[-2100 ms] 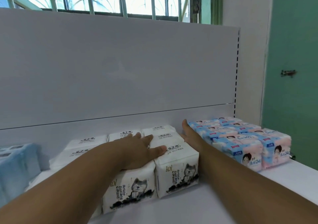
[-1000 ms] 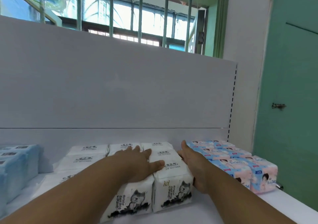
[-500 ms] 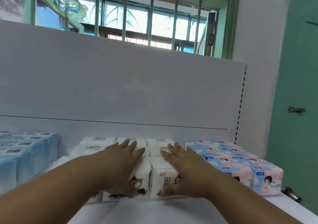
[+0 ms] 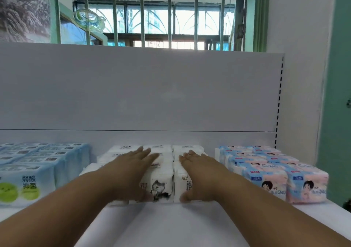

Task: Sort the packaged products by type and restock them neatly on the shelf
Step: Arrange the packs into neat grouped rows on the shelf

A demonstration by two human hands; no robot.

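Note:
White tissue packs with a dog drawing [image 4: 163,182] stand in rows at the middle of the white shelf [image 4: 171,226]. My left hand [image 4: 131,172] lies flat over the top and front of the front left pack, fingers straight. My right hand [image 4: 199,174] lies the same way over the front right pack, thumb down its front face. Blue packs with green circles [image 4: 32,172] fill the left side. Pink-and-blue packs with a child's picture [image 4: 269,172] fill the right side.
A grey back panel [image 4: 140,91] rises behind the packs. Above it is a barred window [image 4: 155,18]. A green door [image 4: 340,94] stands at the far right. The shelf's front strip in front of the packs is bare.
My right hand moved from the right side of the white packs onto the top and front of the front right pack. My left hand slid forward over the front left pack. The view rose.

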